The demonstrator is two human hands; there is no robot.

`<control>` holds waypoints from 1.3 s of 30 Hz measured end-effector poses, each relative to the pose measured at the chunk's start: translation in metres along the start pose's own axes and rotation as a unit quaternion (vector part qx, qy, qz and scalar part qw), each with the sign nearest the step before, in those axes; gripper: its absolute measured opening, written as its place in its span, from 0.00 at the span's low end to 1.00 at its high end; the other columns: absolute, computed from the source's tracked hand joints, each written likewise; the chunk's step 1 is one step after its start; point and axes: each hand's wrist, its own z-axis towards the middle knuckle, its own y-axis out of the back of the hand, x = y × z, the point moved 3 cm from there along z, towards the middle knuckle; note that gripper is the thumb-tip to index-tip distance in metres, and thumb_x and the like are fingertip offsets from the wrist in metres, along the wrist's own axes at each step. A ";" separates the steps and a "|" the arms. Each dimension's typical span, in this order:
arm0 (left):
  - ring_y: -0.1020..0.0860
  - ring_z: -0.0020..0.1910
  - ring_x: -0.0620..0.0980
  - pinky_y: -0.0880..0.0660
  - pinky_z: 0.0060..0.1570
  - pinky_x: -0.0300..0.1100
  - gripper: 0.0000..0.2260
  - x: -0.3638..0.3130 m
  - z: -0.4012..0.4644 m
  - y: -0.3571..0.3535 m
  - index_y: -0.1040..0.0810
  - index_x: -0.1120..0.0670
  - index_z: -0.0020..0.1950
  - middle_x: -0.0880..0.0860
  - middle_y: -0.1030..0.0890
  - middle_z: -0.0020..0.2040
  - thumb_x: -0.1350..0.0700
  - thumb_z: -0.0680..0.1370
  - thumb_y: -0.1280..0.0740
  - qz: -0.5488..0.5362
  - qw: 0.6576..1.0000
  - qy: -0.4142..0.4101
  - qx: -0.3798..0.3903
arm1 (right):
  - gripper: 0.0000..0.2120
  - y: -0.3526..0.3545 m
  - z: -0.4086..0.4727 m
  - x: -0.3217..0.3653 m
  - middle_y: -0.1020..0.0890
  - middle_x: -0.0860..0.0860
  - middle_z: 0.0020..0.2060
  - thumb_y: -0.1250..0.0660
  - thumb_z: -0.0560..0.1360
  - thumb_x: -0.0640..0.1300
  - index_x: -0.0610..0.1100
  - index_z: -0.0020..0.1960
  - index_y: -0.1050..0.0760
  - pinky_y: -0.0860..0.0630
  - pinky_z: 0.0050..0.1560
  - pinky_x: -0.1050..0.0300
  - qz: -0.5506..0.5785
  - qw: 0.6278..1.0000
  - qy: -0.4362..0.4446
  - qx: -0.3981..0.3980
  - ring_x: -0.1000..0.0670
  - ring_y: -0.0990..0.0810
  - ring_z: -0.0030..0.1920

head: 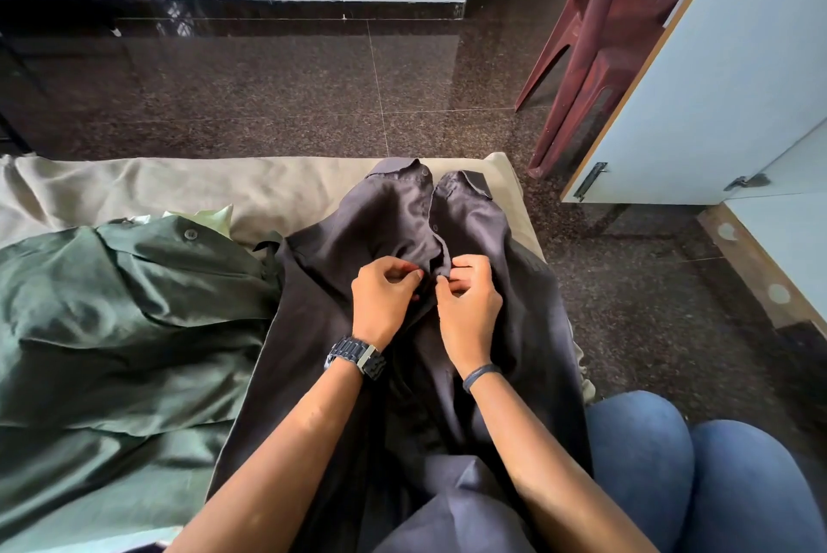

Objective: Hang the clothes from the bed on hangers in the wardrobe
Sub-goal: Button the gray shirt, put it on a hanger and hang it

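Left hand (pixel 385 290) and right hand (pixel 467 295) both curled, fingertips pinching the dark shirt (pixel 358 248) placket mid-chest. Shirt lies flat on bed (pixel 179 185), green shirt (pixel 116 320) beside it.

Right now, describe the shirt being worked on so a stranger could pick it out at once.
Start at the bed with its beige sheet; two shirts lie on it side by side. The dark grey shirt is the one nearer the wardrobe door, collar pointing to the floor. Unlike the green shirt beside it, the left hand and right hand pinch its button placket.
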 end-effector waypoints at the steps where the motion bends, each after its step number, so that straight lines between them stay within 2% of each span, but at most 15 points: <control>1: 0.18 0.35 0.45 0.21 0.40 0.38 0.02 0.000 -0.001 -0.001 0.18 0.55 0.42 0.53 0.16 0.40 0.61 0.73 0.28 -0.006 1.000 0.001 0.006 | 0.11 -0.002 -0.002 0.003 0.21 0.51 0.39 0.32 0.72 0.32 0.43 0.50 0.27 0.25 0.38 0.65 -0.015 1.000 0.022 0.008 0.56 0.22 0.36; 4: 0.19 0.37 0.43 0.22 0.43 0.39 0.02 -0.001 -0.003 -0.003 0.17 0.54 0.43 0.51 0.15 0.40 0.60 0.72 0.28 0.001 1.000 -0.009 0.018 | 0.13 -0.005 -0.004 0.008 0.21 0.51 0.40 0.32 0.71 0.31 0.43 0.52 0.28 0.24 0.39 0.65 -0.032 0.998 0.047 0.015 0.55 0.22 0.38; 8: 0.19 0.34 0.43 0.22 0.37 0.35 0.02 -0.004 -0.004 -0.001 0.17 0.55 0.43 0.54 0.15 0.40 0.61 0.73 0.28 -0.014 1.000 -0.002 0.023 | 0.12 -0.002 -0.004 0.010 0.21 0.53 0.39 0.31 0.72 0.31 0.41 0.52 0.28 0.24 0.40 0.68 -0.007 0.999 0.036 0.013 0.57 0.20 0.40; 11: 0.17 0.37 0.46 0.19 0.44 0.46 0.04 -0.002 -0.003 0.000 0.17 0.49 0.40 0.50 0.16 0.37 0.59 0.72 0.27 -0.005 1.000 -0.004 0.007 | 0.10 -0.001 -0.006 0.014 0.22 0.58 0.39 0.31 0.72 0.31 0.40 0.50 0.27 0.25 0.39 0.70 0.012 0.999 0.041 0.001 0.59 0.20 0.40; 13: 0.17 0.38 0.46 0.19 0.45 0.49 0.04 -0.002 -0.004 0.000 0.18 0.48 0.40 0.48 0.16 0.36 0.58 0.72 0.27 0.008 1.000 -0.005 -0.004 | 0.09 0.000 -0.008 0.015 0.22 0.58 0.40 0.31 0.72 0.32 0.40 0.49 0.27 0.24 0.39 0.68 0.030 0.999 0.035 -0.028 0.59 0.20 0.40; 16: 0.18 0.39 0.43 0.21 0.46 0.43 0.02 -0.007 -0.006 0.000 0.16 0.52 0.43 0.47 0.17 0.37 0.58 0.72 0.28 0.043 0.999 -0.031 -0.010 | 0.11 0.002 -0.008 0.018 0.20 0.53 0.40 0.31 0.72 0.32 0.44 0.49 0.28 0.23 0.40 0.66 0.057 0.996 0.029 -0.065 0.56 0.20 0.40; 18: 0.19 0.39 0.41 0.22 0.46 0.38 0.03 -0.011 -0.008 0.000 0.16 0.53 0.45 0.47 0.16 0.39 0.58 0.73 0.29 0.054 0.997 -0.048 -0.002 | 0.11 0.000 -0.009 0.020 0.21 0.52 0.40 0.32 0.72 0.31 0.44 0.50 0.28 0.25 0.40 0.68 0.029 0.997 0.065 -0.040 0.56 0.21 0.39; 21: 0.21 0.38 0.36 0.26 0.44 0.29 0.04 -0.011 -0.010 0.000 0.16 0.53 0.46 0.47 0.16 0.40 0.60 0.73 0.29 0.051 0.997 -0.054 0.007 | 0.12 -0.004 -0.009 0.017 0.21 0.52 0.42 0.33 0.72 0.31 0.43 0.52 0.27 0.23 0.43 0.62 -0.029 0.995 0.090 0.013 0.55 0.21 0.41; 23: 0.20 0.38 0.38 0.23 0.46 0.35 0.04 -0.008 -0.010 0.000 0.16 0.53 0.45 0.47 0.16 0.40 0.61 0.73 0.28 0.019 0.999 -0.037 0.011 | 0.13 -0.003 -0.009 0.013 0.21 0.53 0.42 0.33 0.72 0.30 0.43 0.52 0.28 0.22 0.43 0.61 -0.040 0.995 0.083 0.030 0.56 0.21 0.41; 26: 0.18 0.40 0.43 0.22 0.48 0.42 0.06 -0.001 -0.008 -0.001 0.17 0.51 0.43 0.49 0.16 0.40 0.63 0.73 0.28 -0.050 0.999 0.006 0.017 | 0.13 -0.001 -0.008 0.012 0.21 0.56 0.40 0.32 0.72 0.31 0.42 0.53 0.28 0.24 0.40 0.69 -0.021 0.997 0.056 0.044 0.58 0.20 0.41; 36: 0.17 0.42 0.50 0.20 0.51 0.46 0.07 0.002 -0.008 -0.003 0.18 0.53 0.42 0.54 0.15 0.41 0.66 0.74 0.30 -0.095 0.995 0.026 0.024 | 0.13 0.001 -0.003 0.014 0.18 0.52 0.40 0.30 0.72 0.32 0.44 0.51 0.29 0.26 0.40 0.72 0.050 0.998 -0.016 0.045 0.61 0.18 0.41; 39: 0.17 0.40 0.49 0.21 0.48 0.45 0.05 0.003 -0.008 -0.002 0.18 0.53 0.42 0.54 0.15 0.40 0.63 0.73 0.28 -0.102 0.994 0.033 0.007 | 0.10 0.002 -0.002 0.013 0.17 0.51 0.38 0.31 0.73 0.34 0.44 0.50 0.28 0.24 0.40 0.69 0.073 0.995 -0.028 0.055 0.59 0.17 0.40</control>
